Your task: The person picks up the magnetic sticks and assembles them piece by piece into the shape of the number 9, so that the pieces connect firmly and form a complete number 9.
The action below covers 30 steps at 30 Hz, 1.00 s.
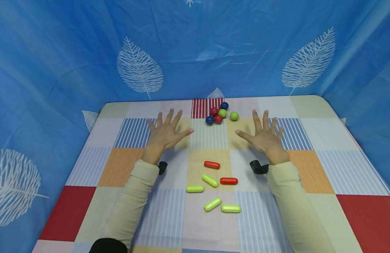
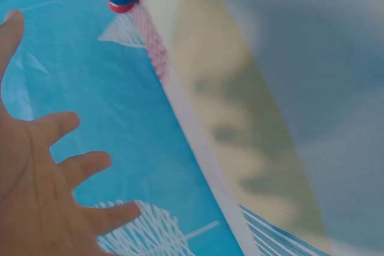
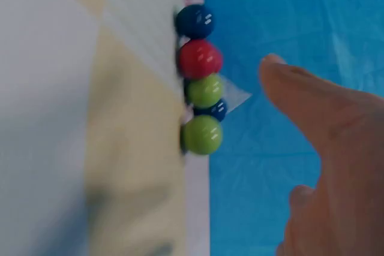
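Note:
Both hands hover over the table with fingers spread and nothing in them. My left hand (image 1: 164,135) is left of a cluster of glossy balls, and my right hand (image 1: 265,138) is to their right. Two red balls (image 1: 218,119), two blue balls (image 1: 209,120) and a green ball (image 1: 222,113) sit close together at the back, with another green ball (image 1: 234,116) just apart. Nearer the body, between the forearms, lie two red hexagonal sticks (image 1: 229,181) and several lime-green sticks (image 1: 195,189). In the right wrist view the thumb points toward the balls.
A patchwork-patterned cloth (image 1: 210,137) covers the table. Blue curtains (image 1: 201,52) with white leaf prints hang behind it and along both sides. Black straps with small devices (image 1: 259,167) sit at the wrists. A dark round object (image 1: 108,246) shows at the bottom left.

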{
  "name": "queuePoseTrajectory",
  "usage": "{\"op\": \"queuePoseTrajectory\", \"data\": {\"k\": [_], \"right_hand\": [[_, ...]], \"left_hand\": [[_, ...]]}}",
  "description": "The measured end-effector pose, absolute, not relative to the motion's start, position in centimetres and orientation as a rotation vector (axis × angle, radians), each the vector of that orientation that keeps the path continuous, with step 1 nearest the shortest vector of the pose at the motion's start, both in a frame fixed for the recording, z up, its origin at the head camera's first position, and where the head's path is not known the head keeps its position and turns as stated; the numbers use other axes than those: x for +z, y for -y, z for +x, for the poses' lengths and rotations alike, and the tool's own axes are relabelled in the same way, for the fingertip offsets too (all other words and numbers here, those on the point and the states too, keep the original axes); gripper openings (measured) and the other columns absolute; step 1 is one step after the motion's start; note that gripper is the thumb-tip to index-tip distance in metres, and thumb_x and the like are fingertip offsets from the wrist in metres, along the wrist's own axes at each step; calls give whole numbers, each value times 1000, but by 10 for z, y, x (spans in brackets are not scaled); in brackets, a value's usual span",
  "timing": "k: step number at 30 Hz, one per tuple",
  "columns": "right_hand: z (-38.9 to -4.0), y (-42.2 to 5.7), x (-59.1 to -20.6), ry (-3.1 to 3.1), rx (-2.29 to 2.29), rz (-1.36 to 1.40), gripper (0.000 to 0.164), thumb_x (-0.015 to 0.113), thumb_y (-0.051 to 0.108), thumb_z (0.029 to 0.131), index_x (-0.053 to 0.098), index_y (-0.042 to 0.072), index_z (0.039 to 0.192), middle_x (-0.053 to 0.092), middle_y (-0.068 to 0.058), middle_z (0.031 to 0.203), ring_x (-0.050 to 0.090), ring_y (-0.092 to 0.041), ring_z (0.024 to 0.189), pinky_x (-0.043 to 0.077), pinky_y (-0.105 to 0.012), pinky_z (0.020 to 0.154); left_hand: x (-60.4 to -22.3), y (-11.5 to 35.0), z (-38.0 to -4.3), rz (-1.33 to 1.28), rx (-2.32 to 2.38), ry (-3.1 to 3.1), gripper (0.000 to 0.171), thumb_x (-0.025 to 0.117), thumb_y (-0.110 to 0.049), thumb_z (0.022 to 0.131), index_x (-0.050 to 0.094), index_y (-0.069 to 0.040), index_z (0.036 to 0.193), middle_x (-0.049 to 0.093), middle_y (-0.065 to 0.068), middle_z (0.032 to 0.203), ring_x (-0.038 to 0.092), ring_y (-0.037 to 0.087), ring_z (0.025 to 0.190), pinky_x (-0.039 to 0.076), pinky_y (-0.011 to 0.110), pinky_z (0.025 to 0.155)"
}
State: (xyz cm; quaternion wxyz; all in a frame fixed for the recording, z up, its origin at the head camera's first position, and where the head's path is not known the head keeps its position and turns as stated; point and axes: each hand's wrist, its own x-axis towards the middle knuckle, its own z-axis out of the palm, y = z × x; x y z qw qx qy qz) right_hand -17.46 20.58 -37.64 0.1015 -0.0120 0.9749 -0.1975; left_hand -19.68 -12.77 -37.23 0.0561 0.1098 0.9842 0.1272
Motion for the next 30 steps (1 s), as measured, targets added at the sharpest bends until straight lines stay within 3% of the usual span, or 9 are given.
{"op": "queuePoseTrajectory", "data": {"k": [4, 7, 9, 11, 15, 22, 30], "right_hand": [[-171, -198, -369, -2782, -746, -140, 99, 50, 63, 93, -9, 16, 158, -16, -23, 160, -11, -50, 144, 2, -71, 110], [-165, -188, -366, -2715, -904, -258, 87, 61, 47, 94, 17, 5, 157, 21, -28, 157, 24, -46, 142, 27, -65, 109], [-159, -179, -368, -2690, -959, -358, 74, 66, 39, 93, 37, 0, 149, 47, -26, 141, 47, -40, 127, 42, -58, 100], [-152, -169, -373, -2664, -985, -474, 61, 70, 33, 91, 52, -2, 138, 62, -20, 122, 60, -33, 109, 51, -49, 90], [-138, -151, -386, -2569, -1033, -613, 45, 76, 23, 87, 64, 0, 123, 67, -8, 103, 62, -22, 95, 53, -39, 83], [-131, -138, -398, -2551, -1085, -648, 34, 81, 12, 79, 70, 4, 110, 68, -1, 95, 62, -16, 87, 53, -34, 79], [-132, -137, -405, -2540, -1094, -665, 26, 82, 9, 79, 73, 7, 103, 69, 3, 89, 62, -11, 80, 53, -29, 73]], "left_hand": [[-366, 118, -187, 533, 547, -2838, 79, 44, -63, 96, 28, -14, 156, 28, 15, 158, 29, 38, 143, 21, 62, 113], [-365, 111, -179, 732, 714, -2679, 65, 53, -48, 99, 44, -6, 147, 45, 15, 147, 46, 32, 133, 39, 50, 107], [-366, 106, -173, 834, 777, -2603, 55, 58, -40, 99, 52, -4, 140, 53, 13, 140, 53, 29, 125, 45, 46, 102], [-369, 100, -168, 909, 808, -2556, 49, 61, -34, 98, 58, -2, 134, 59, 11, 133, 59, 26, 116, 49, 43, 97], [-378, 90, -162, 1008, 812, -2509, 39, 66, -25, 95, 63, -1, 127, 65, 10, 122, 63, 22, 106, 52, 36, 90], [-391, 77, -156, 1008, 791, -2493, 30, 74, -17, 89, 70, -5, 116, 69, 4, 100, 62, 13, 83, 51, 23, 69], [-399, 74, -154, 970, 767, -2507, 21, 76, -12, 87, 72, -8, 107, 68, 0, 99, 60, 12, 82, 50, 25, 69]]}}
